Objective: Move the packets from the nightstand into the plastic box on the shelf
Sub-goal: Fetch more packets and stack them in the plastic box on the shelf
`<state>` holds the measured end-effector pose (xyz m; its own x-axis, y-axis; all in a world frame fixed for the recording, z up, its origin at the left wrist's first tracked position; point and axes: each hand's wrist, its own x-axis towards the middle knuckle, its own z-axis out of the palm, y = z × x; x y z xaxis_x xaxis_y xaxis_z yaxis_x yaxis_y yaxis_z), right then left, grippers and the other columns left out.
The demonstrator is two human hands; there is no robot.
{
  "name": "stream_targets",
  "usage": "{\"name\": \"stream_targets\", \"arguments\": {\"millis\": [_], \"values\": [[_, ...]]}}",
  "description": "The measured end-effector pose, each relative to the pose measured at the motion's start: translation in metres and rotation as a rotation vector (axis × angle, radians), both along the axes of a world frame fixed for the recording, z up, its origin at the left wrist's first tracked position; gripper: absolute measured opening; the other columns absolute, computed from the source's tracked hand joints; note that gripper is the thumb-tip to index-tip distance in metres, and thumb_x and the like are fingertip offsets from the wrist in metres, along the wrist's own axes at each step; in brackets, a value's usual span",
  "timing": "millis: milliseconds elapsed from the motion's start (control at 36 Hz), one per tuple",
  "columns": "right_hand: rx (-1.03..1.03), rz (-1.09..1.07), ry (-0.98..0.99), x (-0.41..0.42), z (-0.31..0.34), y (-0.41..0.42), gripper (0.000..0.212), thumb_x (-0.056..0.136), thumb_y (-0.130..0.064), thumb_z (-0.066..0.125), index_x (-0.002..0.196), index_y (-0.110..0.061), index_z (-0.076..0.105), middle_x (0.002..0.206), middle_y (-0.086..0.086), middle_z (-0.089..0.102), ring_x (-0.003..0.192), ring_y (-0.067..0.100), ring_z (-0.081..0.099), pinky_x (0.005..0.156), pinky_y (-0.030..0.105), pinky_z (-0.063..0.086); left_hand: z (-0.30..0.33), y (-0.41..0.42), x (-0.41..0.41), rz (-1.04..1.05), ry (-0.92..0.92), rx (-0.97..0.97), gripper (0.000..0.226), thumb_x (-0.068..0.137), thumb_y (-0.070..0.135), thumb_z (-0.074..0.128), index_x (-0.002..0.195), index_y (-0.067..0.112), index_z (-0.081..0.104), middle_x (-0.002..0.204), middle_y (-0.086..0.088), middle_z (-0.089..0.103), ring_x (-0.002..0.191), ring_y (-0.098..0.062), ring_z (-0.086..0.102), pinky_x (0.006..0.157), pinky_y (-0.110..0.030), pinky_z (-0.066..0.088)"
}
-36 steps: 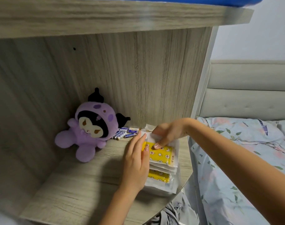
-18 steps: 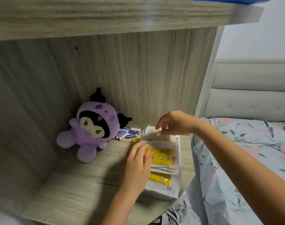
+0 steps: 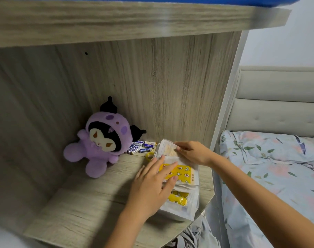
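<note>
Two hands work the packets (image 3: 183, 174): left hand (image 3: 152, 185) presses flat-fingered, right hand (image 3: 193, 153) pinches the rear packet (image 3: 167, 149).

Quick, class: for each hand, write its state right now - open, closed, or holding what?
Left hand: open, fingers flat on the stack of packets.
Right hand: closed, pinching the rear packet.

Glossy plastic packets (image 3: 181, 178), matt woodgrain nightstand (image 3: 91, 208), fuzzy plush toy (image 3: 102, 140)
</note>
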<state>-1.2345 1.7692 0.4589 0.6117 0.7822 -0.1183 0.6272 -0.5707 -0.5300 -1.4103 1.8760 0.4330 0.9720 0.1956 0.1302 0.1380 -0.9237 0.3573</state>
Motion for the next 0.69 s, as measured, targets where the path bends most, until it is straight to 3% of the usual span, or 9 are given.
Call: {"name": "stream_targets", "arguments": {"millis": [139,250,333,444,556,694], "values": [[0.01,0.019,0.027,0.003,-0.001,-0.003,0.043,0.104,-0.028,0.032,0.143,-0.014,0.039,0.141,0.005,0.05,0.129,0.023,0.046,0.104,0.03,0.033,0.001,0.003,0.0,-0.009,-0.006,0.031,0.052,0.09,0.069,0.007,0.141,0.059,0.012,0.157,0.023,-0.002,0.144,0.002,-0.009,0.12,-0.033,0.005],[0.237,-0.081,0.108,0.013,0.006,-0.003,0.045,0.103,-0.032,0.031,0.144,-0.014,0.039,0.146,0.003,0.044,0.136,0.019,0.039,0.111,0.032,0.029,0.0,0.003,-0.006,0.028,-0.159,-0.018,0.064,0.083,0.072,-0.005,0.141,0.053,0.014,0.154,0.025,0.0,0.143,0.006,-0.01,0.121,-0.032,0.0],[0.256,-0.093,0.116,0.02,0.01,0.005,0.044,0.103,-0.03,0.034,0.142,-0.013,0.041,0.146,0.004,0.045,0.135,0.019,0.039,0.111,0.031,0.029,-0.005,0.0,-0.012,-0.009,-0.245,-0.028,0.069,0.086,0.075,0.006,0.146,0.042,0.015,0.156,0.022,0.006,0.144,0.004,-0.003,0.121,-0.036,0.005],[0.145,-0.004,0.18,0.021,0.007,0.017,0.042,0.102,-0.026,0.038,0.142,-0.012,0.042,0.145,0.004,0.046,0.135,0.019,0.04,0.115,0.035,0.029,-0.021,0.002,-0.019,-0.159,-0.27,0.149,0.092,0.076,0.084,0.037,0.147,0.025,0.033,0.156,0.006,0.026,0.145,-0.012,0.021,0.113,-0.047,0.019],[0.047,0.066,0.076,0.015,-0.001,0.024,0.04,0.101,-0.027,0.043,0.139,-0.016,0.047,0.138,0.003,0.054,0.125,0.019,0.051,0.107,0.036,0.038,-0.032,0.003,-0.023,-0.152,-0.26,0.208,0.091,0.074,0.085,0.039,0.147,0.032,0.03,0.155,0.005,0.03,0.141,-0.015,0.031,0.107,-0.045,0.027],[0.028,0.068,-0.037,0.011,-0.007,0.022,0.04,0.102,-0.031,0.039,0.14,-0.023,0.046,0.136,0.0,0.056,0.122,0.019,0.054,0.102,0.035,0.04,-0.027,0.0,-0.021,-0.113,-0.196,0.151,0.084,0.075,0.086,0.033,0.146,0.041,0.026,0.152,0.008,0.034,0.14,-0.012,0.032,0.11,-0.042,0.037]]}}
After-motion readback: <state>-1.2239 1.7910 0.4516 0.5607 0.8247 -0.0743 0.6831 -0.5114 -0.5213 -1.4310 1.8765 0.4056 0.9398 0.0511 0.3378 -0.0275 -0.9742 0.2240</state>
